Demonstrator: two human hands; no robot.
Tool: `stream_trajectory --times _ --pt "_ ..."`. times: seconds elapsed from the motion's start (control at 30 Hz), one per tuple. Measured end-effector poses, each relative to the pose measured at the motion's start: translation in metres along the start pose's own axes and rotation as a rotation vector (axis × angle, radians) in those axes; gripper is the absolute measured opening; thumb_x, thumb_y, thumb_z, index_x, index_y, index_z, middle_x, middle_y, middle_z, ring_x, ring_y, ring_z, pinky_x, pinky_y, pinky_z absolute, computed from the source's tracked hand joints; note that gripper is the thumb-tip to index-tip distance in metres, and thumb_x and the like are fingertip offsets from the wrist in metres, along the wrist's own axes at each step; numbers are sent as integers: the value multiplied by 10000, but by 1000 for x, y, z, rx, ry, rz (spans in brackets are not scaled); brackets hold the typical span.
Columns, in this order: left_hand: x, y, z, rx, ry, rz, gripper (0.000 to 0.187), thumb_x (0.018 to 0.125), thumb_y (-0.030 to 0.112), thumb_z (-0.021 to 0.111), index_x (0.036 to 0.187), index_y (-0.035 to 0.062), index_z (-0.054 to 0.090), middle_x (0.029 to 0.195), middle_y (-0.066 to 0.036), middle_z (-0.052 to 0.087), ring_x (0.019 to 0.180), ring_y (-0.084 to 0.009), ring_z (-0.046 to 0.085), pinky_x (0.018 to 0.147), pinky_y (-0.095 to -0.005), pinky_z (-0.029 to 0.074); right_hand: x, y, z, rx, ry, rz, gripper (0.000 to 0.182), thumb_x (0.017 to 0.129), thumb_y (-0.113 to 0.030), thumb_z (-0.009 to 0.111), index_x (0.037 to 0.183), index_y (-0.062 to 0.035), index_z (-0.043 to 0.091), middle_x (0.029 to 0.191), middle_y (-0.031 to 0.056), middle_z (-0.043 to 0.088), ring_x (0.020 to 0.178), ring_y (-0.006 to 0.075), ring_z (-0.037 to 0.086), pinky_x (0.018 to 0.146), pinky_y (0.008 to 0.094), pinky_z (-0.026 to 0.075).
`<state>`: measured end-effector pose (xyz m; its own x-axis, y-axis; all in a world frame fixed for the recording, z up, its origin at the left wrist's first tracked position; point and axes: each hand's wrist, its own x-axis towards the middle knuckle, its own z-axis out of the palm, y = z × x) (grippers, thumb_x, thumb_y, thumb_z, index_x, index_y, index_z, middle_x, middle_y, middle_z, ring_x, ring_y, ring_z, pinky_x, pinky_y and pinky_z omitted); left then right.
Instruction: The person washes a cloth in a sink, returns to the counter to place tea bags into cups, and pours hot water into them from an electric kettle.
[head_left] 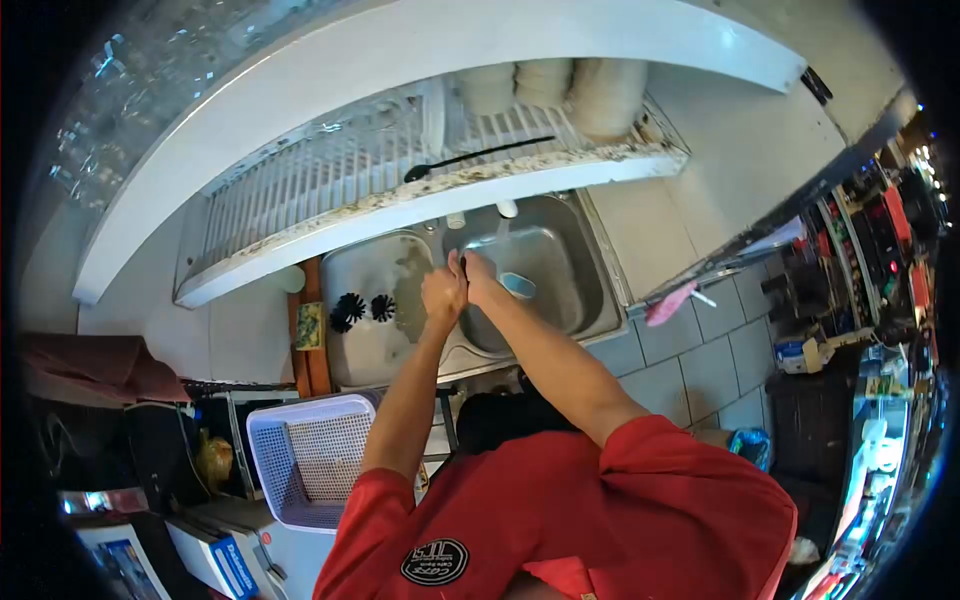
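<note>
My left hand [443, 291] and my right hand [482, 277] are close together over the divider of a double metal sink. Both have their fingers curled in. A small dark bit shows between them, but what they hold, if anything, is hidden. Water runs from a white-tipped tap [507, 209] into the right basin [573, 262]. Beside my right hand, a light-blue cup or bowl [517, 286] sits in that basin. Two black bristle brushes, one at the left [348, 312] and one nearer my left hand [383, 307], stand in the sudsy left basin [365, 353].
Above the sink, a slatted rack [300, 200] holds stacked bowls [607, 95], with a long black spoon [480, 158] on its edge. A sponge [310, 326] lies left of the sink. A lilac basket [262, 460] stands by my left arm. Glasses [130, 120] fill the upper shelf.
</note>
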<state>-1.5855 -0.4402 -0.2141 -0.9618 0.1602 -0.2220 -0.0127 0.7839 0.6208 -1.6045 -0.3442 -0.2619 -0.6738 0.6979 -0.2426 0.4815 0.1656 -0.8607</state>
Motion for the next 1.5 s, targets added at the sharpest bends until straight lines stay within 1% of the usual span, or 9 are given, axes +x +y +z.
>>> stream_trajectory --times 0.47,0.67,0.77,0.87,0.93,1.2,1.3,1.37,1.5 --pt "-92 -73 -71 -672 187 -283 518 822 345 770 1124 -49 623 955 -164 656 829 -216 610 746 -298 508 151 54 124 -503 148 -286 544 970 -436 416 1399 -122 533 1382 122 571 1224 357 556 1020 477 432" --pt "-121 -70 -75 -1151 183 -320 391 793 150 812 1107 11 624 1008 -122 650 862 -189 618 804 -294 509 169 48 93 39 221 -198 452 966 -459 515 1058 -50 682 863 93 685 647 232 628 609 429 564" --pt "-110 -79 -63 -1275 135 -294 363 814 148 798 1109 22 627 1029 -118 656 868 -179 626 802 -287 511 134 46 75 550 -237 168 296 904 -333 666 907 -39 632 732 100 570 521 174 524 457 311 542" --pt "-90 -71 -50 -1381 49 -272 373 851 198 779 1129 9 618 1075 -140 660 864 -175 644 753 -279 529 79 28 38 411 -671 335 869 830 -649 623 1477 -122 379 1216 282 561 922 332 626 732 455 576" --pt "-62 -69 -40 -1378 -81 -133 362 960 342 647 1138 28 626 1113 -115 665 910 -169 646 794 -288 521 17 22 0 486 -953 258 1017 696 -816 616 1422 -118 473 1406 231 467 1134 343 587 801 430 545" --pt "-20 -4 2 -1423 -405 93 345 1008 387 455 1119 105 620 1039 -33 652 922 -133 611 838 -264 464 -123 -23 -79 674 -207 -387 298 916 -123 667 1202 -43 647 1263 100 637 1102 206 613 917 304 484" --pt "-23 2 11 -1852 -1304 111 407 966 452 509 1184 126 618 1148 -28 655 1027 -164 621 916 -315 473 -115 -17 -110 304 -70 -598 296 858 19 602 1137 -45 677 1250 85 658 1044 241 651 873 329 507" --pt "-70 42 -15 -1565 -767 -451 434 953 477 537 1200 131 619 1216 -47 634 1094 -204 609 952 -342 470 -125 -18 -137 24 -92 -677 422 806 30 600 1197 -106 679 1198 84 676 995 267 659 894 377 494" --pt "-36 5 28 -1678 -1064 -338 476 927 474 592 1228 105 608 1270 -100 600 1143 -256 582 970 -376 480 -96 30 -74 -86 255 -995 211 833 -35 605 1036 -35 663 1053 98 694 921 260 657 922 385 456"
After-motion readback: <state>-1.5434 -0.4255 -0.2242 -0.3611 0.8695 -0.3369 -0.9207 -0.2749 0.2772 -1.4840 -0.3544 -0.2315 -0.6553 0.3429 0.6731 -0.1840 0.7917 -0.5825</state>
